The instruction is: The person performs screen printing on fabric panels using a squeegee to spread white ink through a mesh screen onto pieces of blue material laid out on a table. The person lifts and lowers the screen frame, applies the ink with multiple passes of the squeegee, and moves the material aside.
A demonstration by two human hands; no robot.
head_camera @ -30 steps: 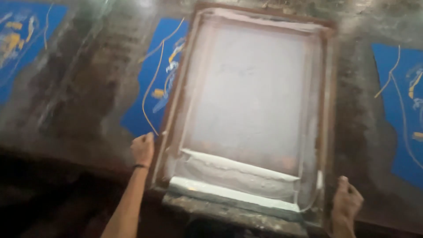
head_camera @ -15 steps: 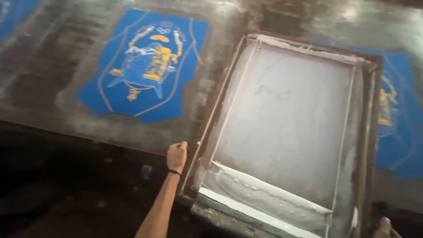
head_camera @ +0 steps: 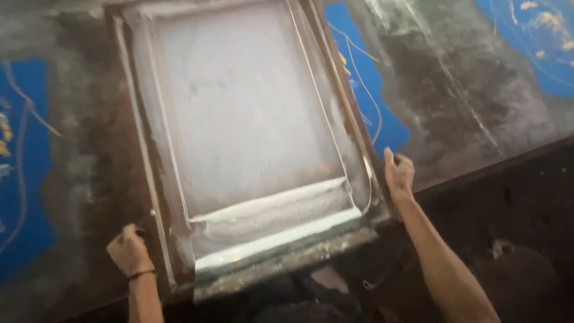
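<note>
**Both hands on the screen frame**

Far left, a blue print [head_camera: 24,179] lies on the table [head_camera: 89,119], cut off by the picture's edge. Next, the left hand [head_camera: 130,251] is curled shut on the frame [head_camera: 156,227] at its near left corner, a dark band at the wrist. The frame sits flat on the table, long axis running away from the person and leaning a little left at the top, so it lies straight ahead between the hands. White ink [head_camera: 275,230] pools along its near end. The right hand [head_camera: 399,173] grips the frame's right rail, fingers wrapped, slightly farther up than the left. Beyond it, another blue print [head_camera: 365,101] is half hidden under the frame. The frame's top edge is cut off; the mesh pattern is too blurred to read.
</note>
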